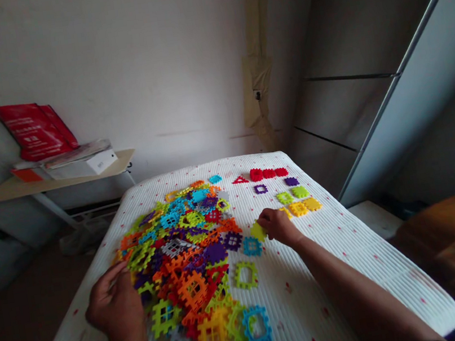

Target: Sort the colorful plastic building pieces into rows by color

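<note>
My right hand (279, 225) is closed in a pinch on a lime-green interlocking plastic tile (257, 231), held over the cover just right of the pile. My left hand (115, 301) is at the pile's left edge, fingers curled together against it; what they hold, if anything, is hidden. The pile of plastic building tiles (189, 256) mixes orange, green, purple, blue, red and yellow pieces, many with window-like openings. Near my right hand lie a blue tile (252, 246) and a purple window tile (233, 241). A green frame tile (245, 275) lies closer to me.
Sorted tiles lie at the right: a red group (268, 173), purple tiles (291, 182), green tiles (299, 191) and yellow tiles (299, 209). The white ribbed cover (336, 268) spans the bed-like surface. A side table (3, 191) stands left, a cabinet (348, 61) right.
</note>
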`<action>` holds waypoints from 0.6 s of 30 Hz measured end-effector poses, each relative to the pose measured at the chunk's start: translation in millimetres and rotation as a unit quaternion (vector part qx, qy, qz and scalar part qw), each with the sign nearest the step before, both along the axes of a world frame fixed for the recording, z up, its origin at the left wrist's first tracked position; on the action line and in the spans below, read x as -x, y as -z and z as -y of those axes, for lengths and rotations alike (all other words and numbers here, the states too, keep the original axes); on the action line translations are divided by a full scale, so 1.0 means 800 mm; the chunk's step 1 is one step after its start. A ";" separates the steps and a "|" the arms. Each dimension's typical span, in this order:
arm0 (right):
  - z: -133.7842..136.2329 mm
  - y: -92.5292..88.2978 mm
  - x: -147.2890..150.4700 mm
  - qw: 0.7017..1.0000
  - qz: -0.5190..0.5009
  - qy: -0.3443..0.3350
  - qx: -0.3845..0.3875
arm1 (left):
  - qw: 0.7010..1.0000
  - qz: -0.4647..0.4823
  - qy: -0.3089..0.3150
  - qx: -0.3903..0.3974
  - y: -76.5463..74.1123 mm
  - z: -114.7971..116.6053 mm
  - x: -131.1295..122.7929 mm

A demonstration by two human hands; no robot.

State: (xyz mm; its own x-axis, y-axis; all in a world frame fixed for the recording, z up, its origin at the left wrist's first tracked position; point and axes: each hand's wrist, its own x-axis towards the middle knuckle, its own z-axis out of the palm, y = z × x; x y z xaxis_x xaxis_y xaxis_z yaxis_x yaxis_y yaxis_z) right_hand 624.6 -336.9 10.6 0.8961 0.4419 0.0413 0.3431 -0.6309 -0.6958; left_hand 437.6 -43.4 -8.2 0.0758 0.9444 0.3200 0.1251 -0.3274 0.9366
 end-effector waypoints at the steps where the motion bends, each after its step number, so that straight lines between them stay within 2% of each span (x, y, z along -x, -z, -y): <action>1: -0.002 -0.001 0.001 1.000 -0.016 -0.003 -0.021 | 1.000 -0.001 -0.003 -0.003 0.000 -0.001 0.000; 3: -0.002 -0.001 0.001 0.999 -0.018 -0.001 -0.040 | 1.000 -0.004 -0.006 -0.011 0.001 -0.002 0.000; 6: 0.002 0.001 -0.003 1.000 0.001 0.009 -0.022 | 1.000 -0.003 -0.004 -0.014 0.003 -0.004 0.001; 10: 0.012 0.009 -0.003 0.996 0.025 0.016 0.080 | 1.000 0.002 0.004 -0.011 0.005 -0.005 0.001; 14: 0.023 0.015 0.006 0.973 0.097 0.040 0.207 | 1.000 0.004 0.007 -0.018 0.010 -0.008 0.000; 18: 0.034 0.013 0.020 0.956 0.149 0.039 0.251 | 1.000 0.005 -0.002 -0.021 0.014 -0.011 0.000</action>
State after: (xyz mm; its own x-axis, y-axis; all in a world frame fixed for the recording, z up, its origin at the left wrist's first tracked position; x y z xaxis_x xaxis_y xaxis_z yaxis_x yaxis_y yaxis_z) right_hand 608.7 -364.2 0.3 0.9084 0.4060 0.1002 0.4178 -0.8912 -0.1766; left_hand 437.6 -35.0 -19.4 0.0691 0.9301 0.3608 0.1163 -0.3667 0.9231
